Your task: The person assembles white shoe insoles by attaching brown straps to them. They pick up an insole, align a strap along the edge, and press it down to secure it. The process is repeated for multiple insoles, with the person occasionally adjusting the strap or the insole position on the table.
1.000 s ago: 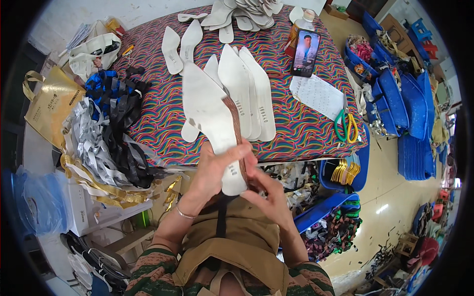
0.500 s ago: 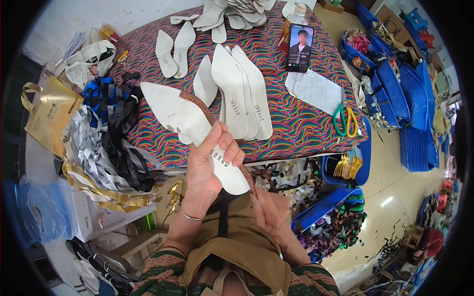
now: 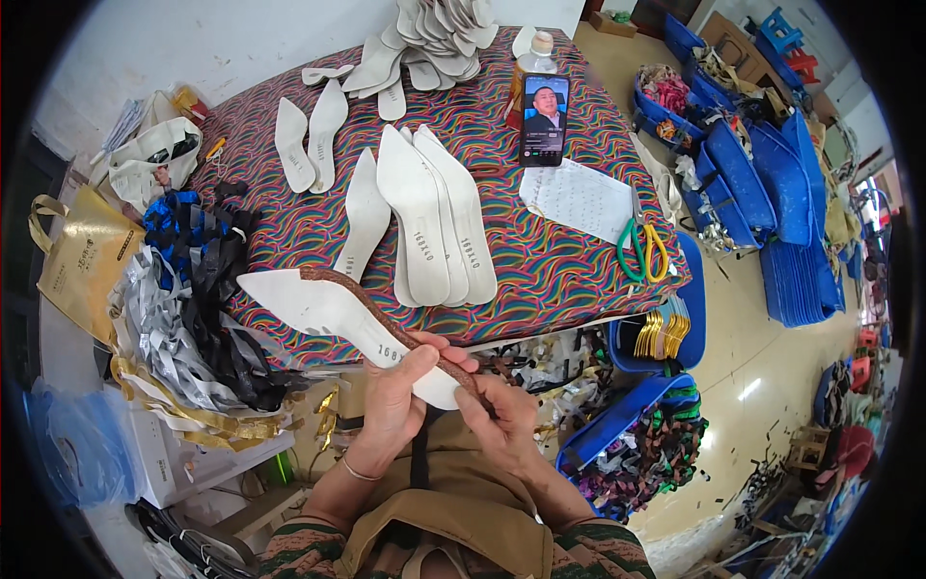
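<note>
A white pointed insole (image 3: 323, 311) lies slantwise in my hands, its toe to the upper left and its heel toward me. Along its far edge runs a brown glittery strip (image 3: 355, 289), from near the toe down to the heel. My left hand (image 3: 400, 386) is closed round the insole near the heel, thumb on top. At the heel's right side, my right hand (image 3: 502, 410) pinches the strip against the edge; the strip's loose end is hidden. Beyond, on the patterned cloth, several white insoles (image 3: 422, 217) are stacked, with a single insole (image 3: 365, 207) beside them.
On the table stand a phone (image 3: 544, 121) and a bottle (image 3: 536, 60), near a paper sheet (image 3: 579, 200) and scissors (image 3: 642, 246). An insole heap (image 3: 424, 48) lies at the back. Strips (image 3: 183, 309) hang at left; blue bins (image 3: 617, 425) stand at right.
The insole has dropped lower and tilted flatter. My left hand has shifted toward the heel, and my right hand has come up to the heel edge. The view has shifted too.
</note>
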`<state>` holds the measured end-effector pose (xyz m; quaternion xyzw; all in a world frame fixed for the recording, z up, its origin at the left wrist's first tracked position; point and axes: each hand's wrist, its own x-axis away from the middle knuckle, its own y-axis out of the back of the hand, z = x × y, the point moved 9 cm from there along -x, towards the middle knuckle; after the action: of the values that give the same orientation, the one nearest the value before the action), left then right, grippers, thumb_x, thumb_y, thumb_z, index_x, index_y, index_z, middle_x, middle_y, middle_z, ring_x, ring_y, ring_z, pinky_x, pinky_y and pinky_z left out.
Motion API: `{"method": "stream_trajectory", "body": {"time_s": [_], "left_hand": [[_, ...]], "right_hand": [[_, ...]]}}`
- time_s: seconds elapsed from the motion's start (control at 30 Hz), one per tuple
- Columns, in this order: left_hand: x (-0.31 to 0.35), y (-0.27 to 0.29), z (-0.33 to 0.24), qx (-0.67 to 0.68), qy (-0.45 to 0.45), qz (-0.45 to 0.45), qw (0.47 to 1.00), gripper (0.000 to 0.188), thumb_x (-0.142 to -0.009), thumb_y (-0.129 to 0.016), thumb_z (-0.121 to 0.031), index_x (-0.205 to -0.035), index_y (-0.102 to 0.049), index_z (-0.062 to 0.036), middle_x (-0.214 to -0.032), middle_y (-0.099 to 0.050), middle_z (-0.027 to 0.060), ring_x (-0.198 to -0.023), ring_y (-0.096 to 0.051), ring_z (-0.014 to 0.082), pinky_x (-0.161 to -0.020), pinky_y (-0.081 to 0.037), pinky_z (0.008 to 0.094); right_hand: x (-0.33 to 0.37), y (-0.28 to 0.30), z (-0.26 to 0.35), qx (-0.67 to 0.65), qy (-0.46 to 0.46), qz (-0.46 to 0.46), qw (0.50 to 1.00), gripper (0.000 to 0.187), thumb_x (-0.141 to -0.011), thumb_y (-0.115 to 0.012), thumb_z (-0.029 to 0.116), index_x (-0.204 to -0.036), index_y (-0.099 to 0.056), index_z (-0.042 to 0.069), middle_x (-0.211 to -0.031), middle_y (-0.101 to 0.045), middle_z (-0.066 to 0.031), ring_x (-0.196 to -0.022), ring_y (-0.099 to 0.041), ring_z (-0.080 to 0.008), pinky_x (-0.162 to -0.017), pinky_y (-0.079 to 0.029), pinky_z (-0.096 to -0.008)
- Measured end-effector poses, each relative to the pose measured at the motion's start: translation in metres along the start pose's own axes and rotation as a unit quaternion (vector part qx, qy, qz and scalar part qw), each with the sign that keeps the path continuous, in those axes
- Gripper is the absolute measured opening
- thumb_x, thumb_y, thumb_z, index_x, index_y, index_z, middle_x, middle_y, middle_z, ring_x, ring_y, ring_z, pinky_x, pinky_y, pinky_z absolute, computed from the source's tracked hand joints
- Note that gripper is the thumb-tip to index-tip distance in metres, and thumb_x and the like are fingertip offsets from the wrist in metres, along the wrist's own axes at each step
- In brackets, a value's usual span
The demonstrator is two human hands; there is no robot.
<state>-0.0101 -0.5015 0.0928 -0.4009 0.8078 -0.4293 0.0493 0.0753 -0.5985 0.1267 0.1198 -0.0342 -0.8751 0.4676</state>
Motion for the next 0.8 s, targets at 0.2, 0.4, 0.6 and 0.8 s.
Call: {"method": "stream_trajectory", "body": {"time_s": [0.2,0.4,0.6,0.8], "left_hand": [[0.006,0.024,0.009,-0.092,0.052,-0.016,0.994,0.019,-0.087,-0.067,-0.006,-0.104,-0.063,0.0024,-0.095,-0.069,0.0117,-0.093,-0.067,0.0199,-0.084,-0.054,0.0352],[0.043,-0.068,-0.074,-0.600,-0.202,0.259,0.730,0.043,-0.076,-0.082,-0.025,-0.107,-0.067,0.0001,-0.107,-0.066,0.0134,-0.097,-0.064,0.0260,-0.087,-0.050,0.0353],[-0.007,-0.049,-0.027,-0.724,0.098,0.412,0.544,0.048,-0.080,-0.072,-0.040,-0.113,-0.067,-0.0067,-0.071,-0.062,0.0169,-0.065,-0.061,0.0339,-0.058,-0.045,0.0383],[-0.012,-0.046,-0.030,-0.667,-0.004,0.372,0.645,0.034,-0.086,-0.066,-0.033,-0.106,-0.069,-0.0055,-0.066,-0.058,0.0189,-0.059,-0.057,0.0352,-0.054,-0.042,0.0415]], "right_hand": [[-0.011,0.010,-0.004,-0.016,-0.040,0.051,0.998,0.011,-0.090,-0.064,0.008,-0.096,-0.066,-0.001,-0.064,-0.055,0.0009,-0.057,-0.047,-0.0032,-0.052,-0.038,-0.0210],[-0.034,0.030,0.004,-0.030,-0.022,0.149,0.988,0.015,-0.088,-0.064,0.009,-0.096,-0.067,-0.003,-0.067,-0.060,-0.0047,-0.057,-0.051,-0.0082,-0.053,-0.041,-0.0250],[-0.044,0.009,0.027,0.034,0.058,0.287,0.955,0.023,-0.083,-0.068,0.008,-0.103,-0.064,-0.002,-0.071,-0.062,-0.0087,-0.059,-0.059,-0.0146,-0.055,-0.044,-0.0274],[-0.065,0.052,0.006,-0.155,-0.096,0.224,0.958,0.026,-0.081,-0.074,0.003,-0.106,-0.065,0.000,-0.090,-0.067,-0.0027,-0.074,-0.063,-0.0085,-0.063,-0.049,-0.0227]]}}
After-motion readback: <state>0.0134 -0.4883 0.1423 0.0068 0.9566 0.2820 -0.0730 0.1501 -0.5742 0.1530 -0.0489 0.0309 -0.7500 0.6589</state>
